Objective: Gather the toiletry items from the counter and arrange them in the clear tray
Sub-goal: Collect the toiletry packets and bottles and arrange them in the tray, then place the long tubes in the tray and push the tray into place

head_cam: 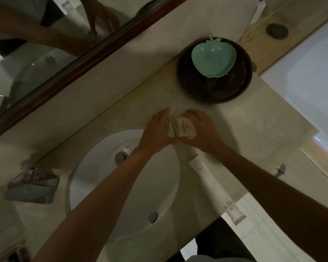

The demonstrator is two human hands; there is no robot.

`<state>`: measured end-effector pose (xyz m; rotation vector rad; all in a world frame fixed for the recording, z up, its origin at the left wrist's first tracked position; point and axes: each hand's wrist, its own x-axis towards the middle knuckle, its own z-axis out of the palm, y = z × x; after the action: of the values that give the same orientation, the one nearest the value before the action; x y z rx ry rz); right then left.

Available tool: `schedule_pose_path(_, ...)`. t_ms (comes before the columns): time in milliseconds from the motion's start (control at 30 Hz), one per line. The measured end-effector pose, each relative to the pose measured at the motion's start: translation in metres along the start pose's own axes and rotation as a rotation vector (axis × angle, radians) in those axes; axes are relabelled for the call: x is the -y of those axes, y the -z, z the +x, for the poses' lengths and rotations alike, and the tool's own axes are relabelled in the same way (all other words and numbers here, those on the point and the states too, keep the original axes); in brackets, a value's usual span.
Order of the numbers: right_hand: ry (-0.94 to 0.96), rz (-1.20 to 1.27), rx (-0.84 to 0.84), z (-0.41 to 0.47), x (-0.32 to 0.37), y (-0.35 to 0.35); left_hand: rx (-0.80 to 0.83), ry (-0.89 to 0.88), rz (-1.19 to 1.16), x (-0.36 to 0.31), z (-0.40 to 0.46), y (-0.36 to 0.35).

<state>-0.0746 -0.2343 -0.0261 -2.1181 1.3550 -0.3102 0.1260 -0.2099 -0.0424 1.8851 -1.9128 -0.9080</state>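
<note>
A stack of small cream toiletry packets rests on the beige counter, just beyond the sink. My left hand presses against the stack's left side and my right hand cups its right side, so both hands hold it together. A long white sachet lies on the counter near the front edge, under my right forearm. A clear tray sits at the far left of the counter, beside the sink; I cannot tell what it holds.
A white oval sink fills the middle. At the back stands a dark round bowl with a mint apple-shaped dish in it. A wood-framed mirror runs along the left. A white bathtub lies to the right.
</note>
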Motion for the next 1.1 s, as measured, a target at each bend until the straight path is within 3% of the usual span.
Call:
schedule_pose_path(100, -0.214, 0.060, -0.181, -0.070, 0.009, -0.003, 0.125, -0.176, 0.217, -0.021, 0.015, -0.003)
schedule_pose_path(200, -0.297, -0.081, -0.046, -0.147, 0.010, -0.024, 0.273, -0.208, 0.383, -0.043, 0.027, -0.008)
schedule_pose_path(400, -0.131, -0.221, -0.057, -0.175, -0.005, -0.052, 0.385, -0.258, 0.651, -0.047, 0.022, -0.014)
schedule_pose_path(600, 0.019, -0.311, 0.029, -0.160, 0.019, -0.061, 0.283, -0.372, 0.756, -0.034, -0.009, -0.018)
schedule_pose_path(833, 0.119, -0.305, 0.266, -0.175, 0.129, -0.109, 0.218, -0.104, 0.496, 0.071, -0.182, 0.055)
schedule_pose_path(1100, 0.308, -0.324, 0.281, -0.188, 0.298, -0.216, 0.168, 0.288, 0.347, 0.212, -0.459, 0.128)
